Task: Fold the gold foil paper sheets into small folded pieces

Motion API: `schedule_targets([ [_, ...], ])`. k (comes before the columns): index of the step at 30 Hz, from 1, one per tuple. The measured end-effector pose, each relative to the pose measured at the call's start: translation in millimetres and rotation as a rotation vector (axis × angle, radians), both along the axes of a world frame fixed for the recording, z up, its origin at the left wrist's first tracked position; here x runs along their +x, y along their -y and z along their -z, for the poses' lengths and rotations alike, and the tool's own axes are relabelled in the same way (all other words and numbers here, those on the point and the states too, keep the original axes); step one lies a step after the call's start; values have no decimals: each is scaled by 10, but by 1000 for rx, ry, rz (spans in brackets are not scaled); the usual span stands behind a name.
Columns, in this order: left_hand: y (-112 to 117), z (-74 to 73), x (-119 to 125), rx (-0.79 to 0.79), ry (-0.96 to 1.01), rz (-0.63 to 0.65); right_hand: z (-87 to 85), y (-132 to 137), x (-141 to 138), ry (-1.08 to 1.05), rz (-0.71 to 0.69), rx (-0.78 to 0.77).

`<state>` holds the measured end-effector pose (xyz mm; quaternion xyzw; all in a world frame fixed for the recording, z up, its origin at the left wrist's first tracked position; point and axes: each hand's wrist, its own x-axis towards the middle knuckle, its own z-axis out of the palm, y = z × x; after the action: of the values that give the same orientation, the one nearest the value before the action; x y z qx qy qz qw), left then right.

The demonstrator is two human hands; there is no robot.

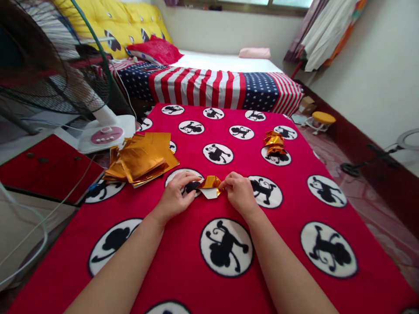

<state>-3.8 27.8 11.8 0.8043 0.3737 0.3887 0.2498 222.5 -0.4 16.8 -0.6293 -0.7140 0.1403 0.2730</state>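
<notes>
A small folded piece of gold foil paper (210, 186) with a white underside lies on the red blanket (183, 261) printed with black monkeys in white circles. My left hand (178, 194) pinches its left end with curled fingers. My right hand (238, 191) pinches its right end, fingers pressed together. Both hands rest on the blanket.
A loose stack of gold foil sheets (142, 159) lies to the left. A small pile of folded gold pieces (274, 144) sits at the back right. A standing fan (55, 65) and its white base (104, 133) stand at the left. A bed with a flag-pattern cover (209, 85) lies behind.
</notes>
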Motion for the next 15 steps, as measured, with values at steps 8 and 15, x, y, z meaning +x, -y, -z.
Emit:
schedule_targets([
  [8,-34,114,108,3,-52,-45,26,18,-29,-2,-2,30],
  [15,-25,143,216,85,-112,-45,43,27,-57,-7,-55,72],
])
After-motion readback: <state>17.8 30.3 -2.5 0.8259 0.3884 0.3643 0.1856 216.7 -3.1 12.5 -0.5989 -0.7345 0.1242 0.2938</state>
